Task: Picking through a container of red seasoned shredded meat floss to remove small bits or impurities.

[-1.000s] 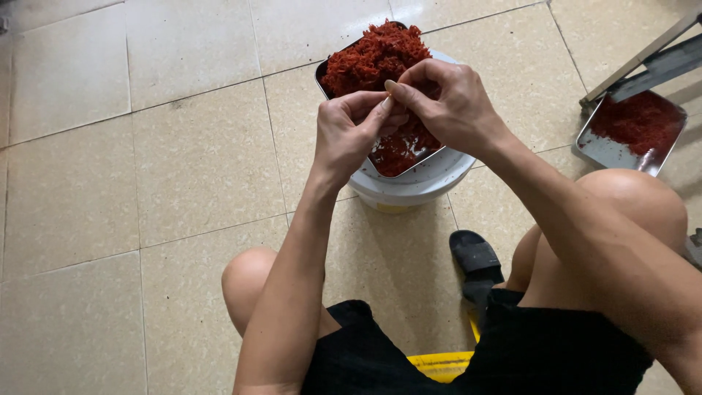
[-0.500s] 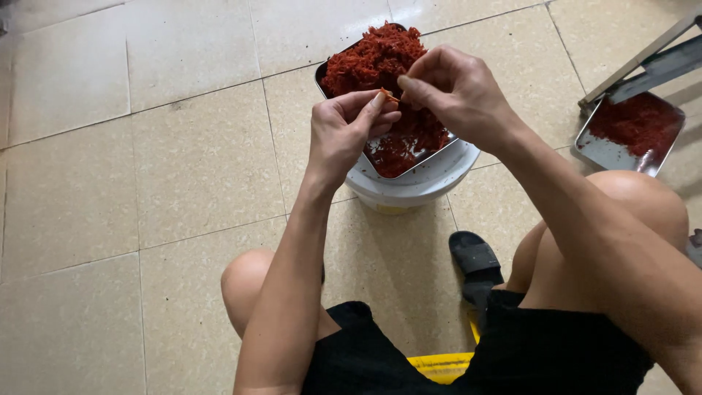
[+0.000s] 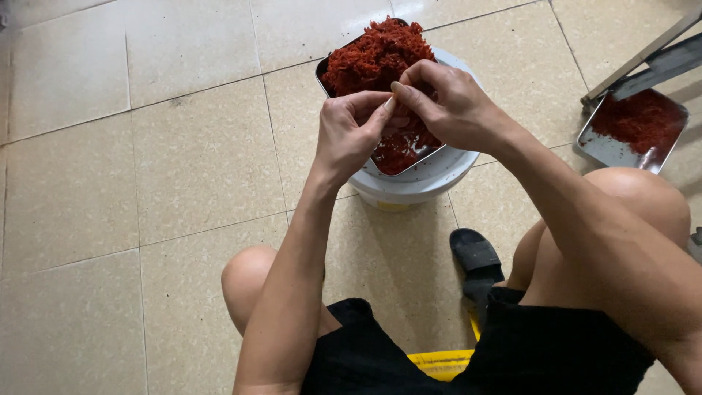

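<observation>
Down on the tiled floor (image 3: 146, 183), a person sits low with both knees spread and both bare hands raised over a metal tray (image 3: 409, 157). That tray is heaped with red shredded stuff (image 3: 373, 55), piled highest at its far end and thinner at the near end, where the shiny bottom shows. It rests tilted on top of a white bucket (image 3: 417, 183), which stands on the tiles between the knees, a little ahead of them.

The left hand (image 3: 351, 132) and the right hand (image 3: 446, 102) meet just above the near part of the tray, fingertips touching. The left thumb and forefinger are pinched together, and the right fingers curl down against them. Something small seems to be held between the 2 hands, but it is too hidden by the fingers to tell what, or which hand has it.

Off to the right, well apart from the bucket, a second metal tray (image 3: 607, 150) lies on the floor with a thinner layer of the same red shreds, under a slanting metal bar (image 3: 643, 55). A black sandal (image 3: 475, 256) shows by the right leg, and the yellow edge of a low stool (image 3: 439, 362) peeks out beneath the black shorts (image 3: 512, 351).
</observation>
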